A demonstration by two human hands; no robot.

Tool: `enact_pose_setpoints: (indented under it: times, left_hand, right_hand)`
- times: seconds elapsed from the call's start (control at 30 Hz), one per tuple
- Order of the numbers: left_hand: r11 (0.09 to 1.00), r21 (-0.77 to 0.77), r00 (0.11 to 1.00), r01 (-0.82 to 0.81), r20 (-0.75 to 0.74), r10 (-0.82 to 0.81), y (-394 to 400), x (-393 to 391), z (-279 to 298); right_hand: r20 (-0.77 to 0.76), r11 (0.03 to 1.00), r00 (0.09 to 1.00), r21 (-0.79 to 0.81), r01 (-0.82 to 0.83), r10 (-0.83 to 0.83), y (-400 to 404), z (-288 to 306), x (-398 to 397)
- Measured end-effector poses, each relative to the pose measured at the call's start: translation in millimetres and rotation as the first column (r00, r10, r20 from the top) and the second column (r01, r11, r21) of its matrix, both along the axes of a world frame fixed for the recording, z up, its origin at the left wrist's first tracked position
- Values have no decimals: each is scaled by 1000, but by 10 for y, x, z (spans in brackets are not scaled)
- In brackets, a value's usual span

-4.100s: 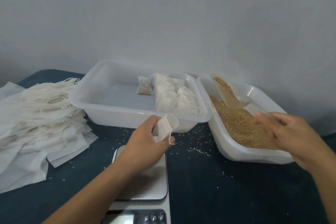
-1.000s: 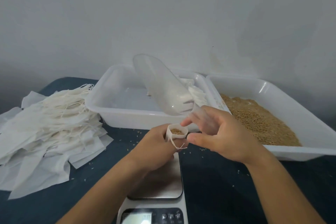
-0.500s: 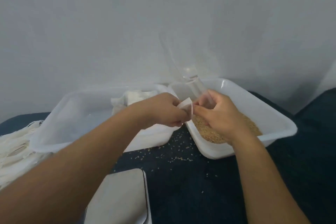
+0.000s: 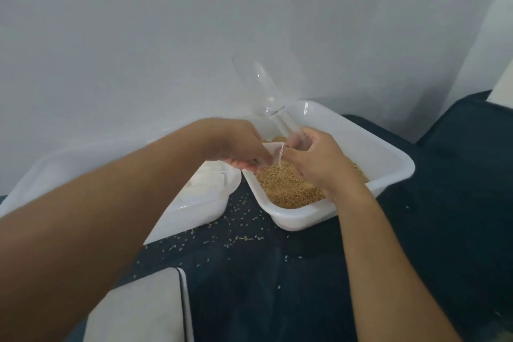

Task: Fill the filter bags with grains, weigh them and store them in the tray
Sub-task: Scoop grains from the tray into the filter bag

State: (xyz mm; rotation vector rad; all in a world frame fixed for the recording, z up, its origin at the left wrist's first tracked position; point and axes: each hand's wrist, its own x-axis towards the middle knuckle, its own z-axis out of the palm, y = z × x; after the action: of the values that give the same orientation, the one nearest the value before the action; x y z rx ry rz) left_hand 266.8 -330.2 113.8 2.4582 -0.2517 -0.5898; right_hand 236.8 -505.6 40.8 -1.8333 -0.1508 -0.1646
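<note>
- Filter bag [image 4: 270, 150] held over the near-left corner of the grain tray [image 4: 388, 157], pinched between both hands
- Left hand [image 4: 238, 144] grips the bag's left side, fingers curled
- Right hand [image 4: 313, 159] pinches the bag's drawstring [image 4: 280, 157] and also holds the clear scoop [image 4: 263, 86] by its handle, bowl tilted up
- Grains [image 4: 288, 189] fill the tray; loose ones dot the dark tabletop [image 4: 277, 272]
- Storage tray [image 4: 200, 203] to the left; scale [image 4: 144, 308] at near edge

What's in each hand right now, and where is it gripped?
The left hand pinches the filter bag at its open top edge. The right hand holds the clear scoop by its handle, fingertips also at the bag's drawstring.
</note>
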Motion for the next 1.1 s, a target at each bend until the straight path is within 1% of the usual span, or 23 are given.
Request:
enact_pose_setpoints:
  times: [0.17, 0.3, 0.43, 0.6, 0.77, 0.9, 0.97, 1.03, 1.1]
  left_hand:
    - [1000, -1, 1000, 8, -19, -8, -43, 25, -4]
    - [1000, 3, 1000, 17, -14, -17, -44, 21, -7]
    - [999, 43, 1000, 22, 20, -22, -49, 22, 0]
    - [997, 68, 997, 22, 66, -27, -64, 29, -23]
    - [999, 53, 997, 8, 75, -11, -41, 26, -67]
    - [1000, -9, 997, 16, 76, -15, -8, -14, -135]
    - [997, -79, 996, 20, 93, -13, 15, -47, -198]
    - [975, -219, 993, 49, 115, -24, 32, -92, -291]
    - [901, -431, 996, 43, 94, -3, 53, -163, -396]
  right_hand:
    - [-2, 999, 1000, 48, 17, -17, -46, -16, 22]
    - [4, 1000, 1000, 9, 23, -23, -49, -26, 29]
    - [17, 998, 998, -35, 53, -52, -52, -37, 46]
    - [20, 999, 999, -31, 44, -43, -53, -43, 43]
    - [36, 998, 998, -41, 51, -49, -52, -57, 50]
    - [97, 995, 993, -60, 75, -69, -21, -65, 58]
    - [156, 995, 985, -51, 82, -73, 15, -39, 50]
    - [226, 996, 972, -47, 76, -63, 70, 28, 40]
    - [292, 992, 955, -96, 77, -46, 143, 134, 37]
